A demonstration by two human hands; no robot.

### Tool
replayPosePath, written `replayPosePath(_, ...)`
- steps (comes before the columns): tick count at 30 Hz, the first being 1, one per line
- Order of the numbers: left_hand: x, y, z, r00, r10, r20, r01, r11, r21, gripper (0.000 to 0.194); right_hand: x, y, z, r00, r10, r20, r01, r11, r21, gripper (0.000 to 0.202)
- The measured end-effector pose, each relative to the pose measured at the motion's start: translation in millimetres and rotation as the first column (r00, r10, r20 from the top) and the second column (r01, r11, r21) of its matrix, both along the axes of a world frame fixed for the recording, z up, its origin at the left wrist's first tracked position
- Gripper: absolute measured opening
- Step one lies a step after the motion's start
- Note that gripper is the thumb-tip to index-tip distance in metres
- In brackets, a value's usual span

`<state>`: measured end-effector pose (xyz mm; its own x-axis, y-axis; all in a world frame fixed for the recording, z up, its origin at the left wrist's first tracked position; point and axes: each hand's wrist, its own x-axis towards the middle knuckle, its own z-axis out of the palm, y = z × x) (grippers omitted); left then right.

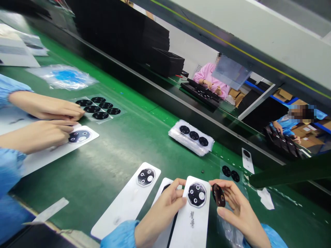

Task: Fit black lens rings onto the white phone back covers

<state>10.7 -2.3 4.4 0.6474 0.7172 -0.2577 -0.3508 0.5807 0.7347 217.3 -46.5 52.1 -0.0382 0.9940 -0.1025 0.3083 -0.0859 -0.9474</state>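
My left hand (pixel 161 212) is closed on the edge of a white phone back cover (pixel 190 229), which stands tilted up and has a black camera lens plate with rings near its top. In my right hand (pixel 239 210) a dark, glossy lens cover (pixel 219 195) is pinched between thumb and fingers, just beside the cover's upper right edge. Partly hidden behind my left hand lies another white back cover (pixel 160 194). A further phone back cover (pixel 129 201) lies on the green table to the left.
A co-worker's hands (pixel 38 136) work on a white cover at the left, near a sheet of black lens covers (pixel 99 108). A stack of clear film (pixel 191 137) sits mid-table. Two black lens covers (pixel 231 174) lie on film at right. A green bar (pixel 289 170) juts in.
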Motion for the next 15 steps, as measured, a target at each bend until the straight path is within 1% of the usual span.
replayPosePath(3, -1, 0, 3.6, 1.0, 0.002, -0.003, -0.002, 1.0, -0.01, 0.038, 0, 1, 0.6, 1.0, 0.015, 0.019, -0.015, 1.0, -0.017, 0.042)
replayPosePath(8, -4, 0, 10.0, 1.0, 0.01, -0.019, -0.01, 1.0, -0.021, 0.034, 0, 2, 0.7, 1.0, 0.011, 0.009, -0.011, 1.0, -0.009, 0.042)
replayPosePath(15, -3, 0, 11.8, 1.0, 0.015, -0.028, -0.016, 0.999, -0.029, 0.031, 0, 3, 1.4, 0.999, 0.043, 0.012, -0.043, 0.999, -0.032, 0.041)
